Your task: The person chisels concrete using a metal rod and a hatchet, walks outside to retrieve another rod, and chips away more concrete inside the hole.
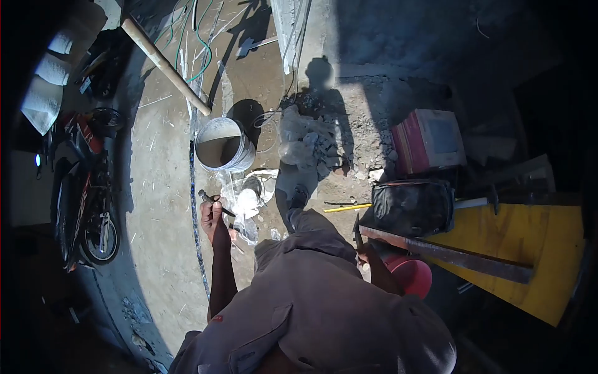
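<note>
My left hand (213, 218) is closed around a small dark tool (205, 197), held out in front of my left side above the sunlit floor. Low at my right side, my right hand (367, 254) grips a dark, narrow tool (357, 232) that points forward; its kind is hard to make out. Just beyond my left hand lie crumpled clear plastic and a white container (248, 199). A red bucket (413, 276) stands beside my right forearm, partly hidden by it.
A white bucket (235, 146) stands ahead, near a wooden pole (165, 65). Rubble (367, 124) lies by the wall. To the right are a pink box (430, 140), a black bag (414, 207), a metal bar (448, 254) and a yellow board (517, 234). A motorcycle (90, 187) is left.
</note>
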`<state>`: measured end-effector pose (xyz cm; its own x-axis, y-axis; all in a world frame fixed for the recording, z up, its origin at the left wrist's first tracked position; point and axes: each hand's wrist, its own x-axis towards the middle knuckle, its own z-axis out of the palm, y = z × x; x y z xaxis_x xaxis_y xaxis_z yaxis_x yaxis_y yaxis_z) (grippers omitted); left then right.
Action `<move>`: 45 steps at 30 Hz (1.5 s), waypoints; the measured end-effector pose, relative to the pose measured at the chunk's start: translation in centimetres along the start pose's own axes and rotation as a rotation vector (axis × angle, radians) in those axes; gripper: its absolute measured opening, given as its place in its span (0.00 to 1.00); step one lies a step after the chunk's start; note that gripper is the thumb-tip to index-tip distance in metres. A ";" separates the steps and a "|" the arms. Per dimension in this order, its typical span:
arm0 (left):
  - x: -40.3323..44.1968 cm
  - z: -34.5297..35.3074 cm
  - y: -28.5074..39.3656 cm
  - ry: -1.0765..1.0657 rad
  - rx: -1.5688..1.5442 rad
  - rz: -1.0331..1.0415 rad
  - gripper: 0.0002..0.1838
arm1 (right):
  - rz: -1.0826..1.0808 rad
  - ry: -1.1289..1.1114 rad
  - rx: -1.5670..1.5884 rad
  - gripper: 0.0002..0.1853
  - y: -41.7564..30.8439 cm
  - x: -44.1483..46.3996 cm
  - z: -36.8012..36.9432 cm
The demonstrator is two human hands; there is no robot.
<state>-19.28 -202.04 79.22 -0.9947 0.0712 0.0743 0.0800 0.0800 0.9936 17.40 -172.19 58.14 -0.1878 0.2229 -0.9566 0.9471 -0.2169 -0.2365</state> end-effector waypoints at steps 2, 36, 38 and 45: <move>4.1 0.1 -0.5 -0.038 0.241 -0.003 0.13 | -0.098 -0.136 0.257 0.04 -2.6 0.8 -2.6; 49.9 91.7 0.3 -1.740 0.305 0.017 0.15 | -0.302 0.918 1.376 0.11 -61.6 2.0 -36.5; 49.1 94.8 -0.1 -1.806 0.351 -0.184 0.18 | -0.259 0.961 1.311 0.11 -61.9 2.1 -39.1; 43.2 106.0 0.0 -1.947 0.154 -0.548 0.22 | -0.309 0.929 1.475 0.14 -60.2 7.4 -54.5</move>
<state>-55.36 -93.55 73.41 0.4576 0.7678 -0.4484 -0.0372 0.5203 0.8532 -26.79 -105.68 74.54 0.3942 0.7194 -0.5720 -0.1896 -0.5453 -0.8165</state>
